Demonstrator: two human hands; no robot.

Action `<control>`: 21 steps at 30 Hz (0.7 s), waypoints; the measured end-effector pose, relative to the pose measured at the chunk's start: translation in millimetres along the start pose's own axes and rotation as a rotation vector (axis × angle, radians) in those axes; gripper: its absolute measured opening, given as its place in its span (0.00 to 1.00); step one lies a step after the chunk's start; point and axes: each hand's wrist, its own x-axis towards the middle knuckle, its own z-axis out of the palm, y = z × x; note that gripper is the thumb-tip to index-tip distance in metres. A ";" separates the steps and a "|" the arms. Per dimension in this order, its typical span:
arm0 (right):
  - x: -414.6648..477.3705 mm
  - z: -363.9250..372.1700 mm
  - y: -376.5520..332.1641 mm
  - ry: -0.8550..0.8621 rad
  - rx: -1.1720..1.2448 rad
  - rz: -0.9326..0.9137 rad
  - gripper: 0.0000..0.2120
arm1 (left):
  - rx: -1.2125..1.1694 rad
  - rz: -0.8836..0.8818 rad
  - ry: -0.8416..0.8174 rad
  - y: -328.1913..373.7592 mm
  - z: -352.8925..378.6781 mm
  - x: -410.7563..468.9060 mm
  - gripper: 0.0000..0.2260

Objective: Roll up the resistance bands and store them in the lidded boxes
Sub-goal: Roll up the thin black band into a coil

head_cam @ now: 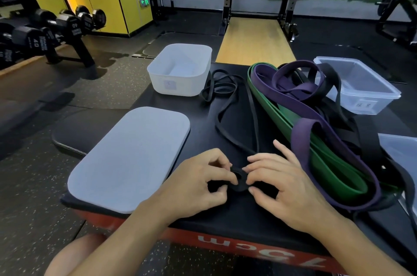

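- The left hand (198,183) and right hand (284,185) meet at lower centre, fingers curled narrow, both pinching a small tight coil at the end of the thin black band (239,179).
- The rest of that band, a slim matte rubber strip, trails in loose loops toward the upper centre across the platform (225,214), a black padded top with a red side.
- Left of the hands lies a flat pale grey lid (130,158), a smooth rounded rectangle overhanging the platform's edge.
- Right of the hands is a heap of wide flat bands: a green band (334,172) folded long, a purple band (302,140) looped over it, and a wide black band (334,79) draped across.
- At upper centre stands a white box (176,86), opaque, round-cornered and open, its bare floor showing, with the thin band's far loops just beside it.
- At upper right a clear box (365,104), open and with a stepped rim, sits behind the heap with only its own floor visible.
- A clear lid (401,151) lies at the right edge.
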 end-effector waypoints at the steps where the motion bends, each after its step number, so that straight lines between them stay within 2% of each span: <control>1: 0.0 0.1 0.2 0.005 -0.005 -0.006 0.03 | 0.012 0.003 0.001 0.3 0.4 -0.3 0.10; 5: -0.3 0.6 0.6 0.008 -0.010 -0.011 0.04 | 0.088 0.057 0.021 3.8 -0.1 0.5 0.09; 8: -0.4 1.3 1.7 -0.002 -0.012 -0.022 0.05 | 0.126 0.055 0.021 2.5 -0.1 3.4 0.12; 13: 0.0 1.3 3.2 -0.006 -0.002 -0.022 0.08 | 0.064 0.032 0.013 3.5 -1.2 2.4 0.06; 21: 0.3 -0.6 0.1 -0.066 0.051 -0.020 0.05 | 0.022 0.022 -0.024 5.3 -4.1 4.9 0.05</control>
